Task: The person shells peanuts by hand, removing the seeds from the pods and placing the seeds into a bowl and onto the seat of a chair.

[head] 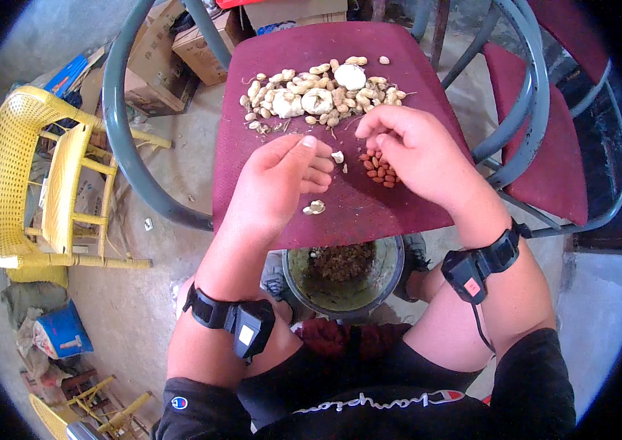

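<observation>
Unshelled peanuts (297, 87) lie heaped across the far part of a maroon chair seat (267, 231), with whitish garlic-like bulbs (350, 76) among them. My left hand (283, 173) hovers at the seat's near left, fingers loosely curled; its palm is hidden. Close to its fingertips is a small piece of shell (337, 157), and an opened peanut shell (314, 207) lies nearer to me. On the right, my right hand (412, 151) is over a small pile of red-skinned peanut kernels (381, 171). Its thumb and forefinger are apart, with nothing visible between them.
Below the seat's near edge, between my feet, stands a round basin (289, 275) with brown debris inside. A grey metal armrest (118, 126) curves along the left. Farther left is a yellow woven chair (63, 181); cardboard boxes (209, 47) stand behind. Another maroon chair (547, 148) is at right.
</observation>
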`<state>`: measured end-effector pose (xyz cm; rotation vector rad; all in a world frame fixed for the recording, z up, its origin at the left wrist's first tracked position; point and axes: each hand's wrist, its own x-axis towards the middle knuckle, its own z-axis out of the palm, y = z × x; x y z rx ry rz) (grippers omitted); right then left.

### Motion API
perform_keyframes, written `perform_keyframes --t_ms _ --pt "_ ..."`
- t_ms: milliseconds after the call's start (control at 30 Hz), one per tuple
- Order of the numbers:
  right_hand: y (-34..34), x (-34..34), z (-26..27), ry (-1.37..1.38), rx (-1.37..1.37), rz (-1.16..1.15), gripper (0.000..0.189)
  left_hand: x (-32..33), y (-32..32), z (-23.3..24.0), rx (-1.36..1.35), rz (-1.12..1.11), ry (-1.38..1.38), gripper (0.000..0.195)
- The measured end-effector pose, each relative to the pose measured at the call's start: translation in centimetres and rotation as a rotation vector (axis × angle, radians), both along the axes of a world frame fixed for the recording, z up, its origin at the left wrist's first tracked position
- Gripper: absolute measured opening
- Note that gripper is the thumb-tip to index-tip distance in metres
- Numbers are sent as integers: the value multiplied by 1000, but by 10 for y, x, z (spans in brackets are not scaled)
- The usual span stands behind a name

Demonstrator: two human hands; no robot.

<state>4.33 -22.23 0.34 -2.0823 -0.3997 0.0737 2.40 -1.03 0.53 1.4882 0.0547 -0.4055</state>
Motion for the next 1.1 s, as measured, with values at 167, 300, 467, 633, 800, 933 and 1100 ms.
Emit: perform_keyframes --t_ms 167,300,467,633,800,933,1100 --pt "-1 5 -10 -54 -119 -7 14 2 16 -5 185 -149 5 27" --pt "13 7 -25 -393 -339 56 14 1 20 -17 432 -170 -55 24" --pt "36 1 -26 -485 -605 101 13 -4 18 -20 591 -224 -266 18" --pt "45 -7 -20 -414 -632 180 13 -13 16 -19 776 -423 -673 12" --pt "39 -28 -8 -370 -629 354 14 -31 18 -10 697 -660 -657 12" --pt "32 -41 0 -201 -561 574 13 -41 20 -1 597 -964 -490 21" --pt "11 -22 17 290 -362 682 14 -42 31 6 477 -920 -469 33"
